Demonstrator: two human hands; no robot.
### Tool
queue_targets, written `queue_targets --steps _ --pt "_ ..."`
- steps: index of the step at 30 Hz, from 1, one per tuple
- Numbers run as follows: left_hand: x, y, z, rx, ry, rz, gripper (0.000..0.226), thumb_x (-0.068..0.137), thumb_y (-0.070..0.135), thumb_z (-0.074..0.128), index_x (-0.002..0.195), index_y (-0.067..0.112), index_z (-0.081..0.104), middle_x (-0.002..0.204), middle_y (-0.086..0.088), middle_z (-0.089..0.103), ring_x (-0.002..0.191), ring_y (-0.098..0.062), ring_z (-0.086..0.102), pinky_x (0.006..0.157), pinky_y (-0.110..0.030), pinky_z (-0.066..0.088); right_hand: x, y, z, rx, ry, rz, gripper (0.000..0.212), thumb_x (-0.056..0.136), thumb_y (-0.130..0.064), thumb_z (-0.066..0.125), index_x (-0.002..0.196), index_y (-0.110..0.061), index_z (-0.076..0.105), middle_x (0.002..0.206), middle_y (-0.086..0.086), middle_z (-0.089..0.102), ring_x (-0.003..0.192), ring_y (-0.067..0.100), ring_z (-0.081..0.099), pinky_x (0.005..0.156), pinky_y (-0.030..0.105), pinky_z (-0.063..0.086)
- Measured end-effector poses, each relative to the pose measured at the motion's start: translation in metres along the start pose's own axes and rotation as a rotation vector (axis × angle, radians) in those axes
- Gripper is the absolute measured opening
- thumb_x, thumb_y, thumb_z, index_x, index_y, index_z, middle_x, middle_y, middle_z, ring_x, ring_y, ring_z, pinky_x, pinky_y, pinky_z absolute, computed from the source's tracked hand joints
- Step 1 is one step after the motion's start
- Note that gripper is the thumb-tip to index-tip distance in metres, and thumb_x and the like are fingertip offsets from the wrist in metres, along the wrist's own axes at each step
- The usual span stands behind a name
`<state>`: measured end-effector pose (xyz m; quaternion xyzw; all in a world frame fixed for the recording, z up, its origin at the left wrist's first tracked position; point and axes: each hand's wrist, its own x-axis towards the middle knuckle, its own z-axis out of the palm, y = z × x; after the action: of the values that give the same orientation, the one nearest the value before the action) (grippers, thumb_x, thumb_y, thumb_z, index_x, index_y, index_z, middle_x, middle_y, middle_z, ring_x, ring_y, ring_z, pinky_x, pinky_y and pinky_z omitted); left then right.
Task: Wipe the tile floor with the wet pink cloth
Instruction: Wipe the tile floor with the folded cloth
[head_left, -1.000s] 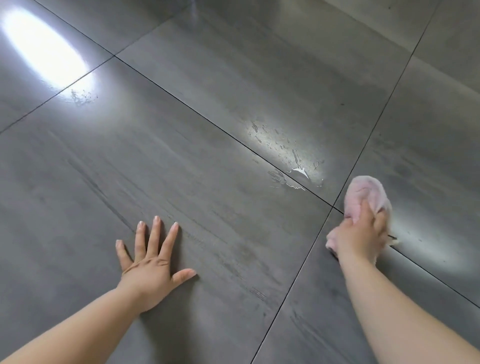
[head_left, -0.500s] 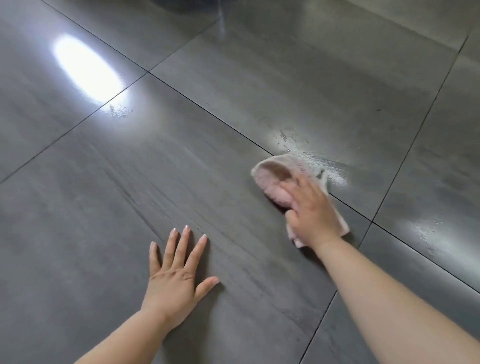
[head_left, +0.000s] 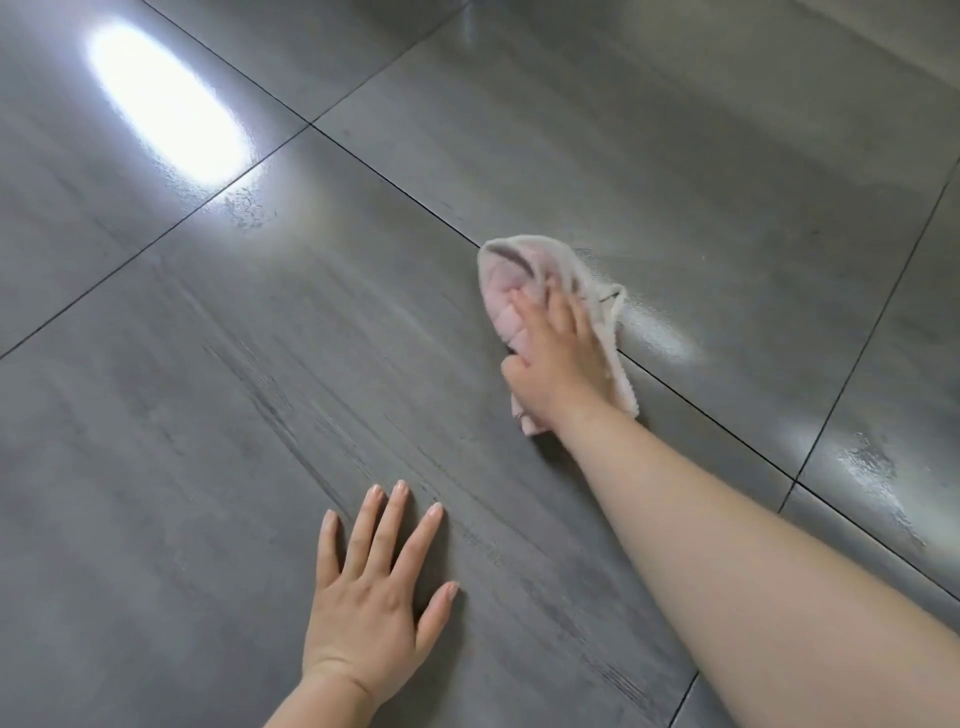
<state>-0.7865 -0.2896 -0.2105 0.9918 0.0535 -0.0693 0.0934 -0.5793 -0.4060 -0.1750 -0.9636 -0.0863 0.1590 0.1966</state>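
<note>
The pink cloth (head_left: 524, 291) is lying bunched on the grey tile floor (head_left: 218, 395), directly under the right hand (head_left: 558, 358). Its far, rounded end is sticking out beyond the fingertips, and its frayed edges are showing to the right of the hand and below the wrist. The cloth is sitting across a dark grout line (head_left: 405, 197) that is running diagonally from upper left to lower right.

Open floor is stretching on every side of the cloth: bare tile to the left and ahead, and more to the right. A wet sheen (head_left: 660, 332) is lying just beside the cloth on its right, and another wet patch (head_left: 867, 467) is glistening well apart, near the right edge. A bright light reflection (head_left: 166, 104) is glaring at the upper left.

The right hand's grip is pressing down on the cloth, fingers curled over the fabric and thumb tucked at its near side, closed onto it. The left hand (head_left: 369, 603) is resting flat on the tile well apart from the cloth, its 5 fingers spread and holding nothing.
</note>
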Motion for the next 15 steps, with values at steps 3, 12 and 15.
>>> queue_targets --steps 3,12,15 --pt "0.002 -0.001 0.000 0.021 -0.003 0.003 0.060 0.089 0.055 0.003 0.130 0.025 0.035 0.153 -0.001 0.011 0.142 -0.010 -0.017 0.112 -0.041 0.000 -0.024 0.009 0.014 -0.050 -0.040 -0.342 0.067 0.069 -0.030 0.033 0.135 -0.022 0.046 0.155 0.007 0.023 0.142 0.029 0.021 0.116 0.042 0.016" --pt "-0.003 -0.002 -0.002 0.044 -0.025 -0.044 0.060 0.089 0.054 0.003 0.126 0.024 0.039 0.128 -0.011 0.058 0.131 -0.020 0.010 0.112 -0.038 0.000 -0.084 0.126 -0.033 0.010 0.394 0.473 0.071 0.068 -0.023 0.034 0.137 -0.011 0.040 0.141 0.020 0.036 0.133 0.034 0.031 0.106 0.042 0.028" --pt "-0.003 0.000 -0.003 0.032 -0.031 -0.049 0.061 0.089 0.054 0.002 0.125 0.023 0.040 0.127 -0.012 0.059 0.131 -0.026 0.019 0.111 -0.038 0.000 -0.099 0.079 0.005 0.070 0.418 0.505 0.066 0.070 -0.021 0.036 0.135 -0.011 0.043 0.135 0.021 0.043 0.127 0.038 0.037 0.099 0.044 0.031"
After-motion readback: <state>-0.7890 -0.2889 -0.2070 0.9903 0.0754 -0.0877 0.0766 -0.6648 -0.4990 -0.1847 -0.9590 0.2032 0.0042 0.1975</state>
